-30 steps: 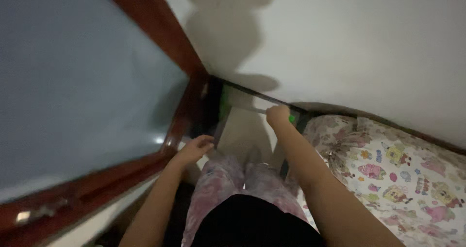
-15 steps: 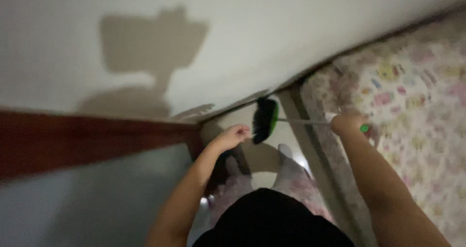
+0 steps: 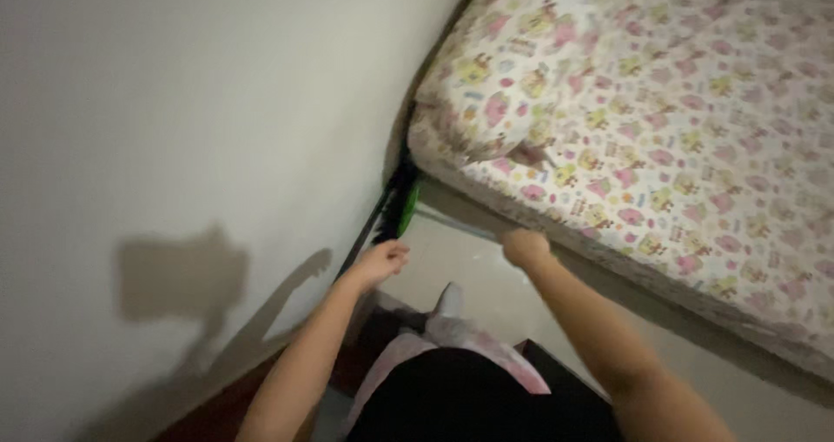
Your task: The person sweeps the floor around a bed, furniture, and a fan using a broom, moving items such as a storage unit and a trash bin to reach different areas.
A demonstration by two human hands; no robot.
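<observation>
A patterned mattress (image 3: 660,120) and white wall (image 3: 174,103) hem in the broom (image 3: 401,206). Its handle runs sideways, head toward the wall. The right hand (image 3: 525,247) clamps the handle; the left hand (image 3: 382,261) hangs loosely curled, empty.

A broom (image 3: 401,200) with black bristles and a green head points into the corner where wall meets mattress. I grip its thin handle near the end, head low against the floor.

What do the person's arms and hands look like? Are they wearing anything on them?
Both arms are bare: no sleeves show on the forearms. The left hand and right hand have no gloves, and no rings, watch or bracelet can be made out in the dim, blurry picture.
</observation>
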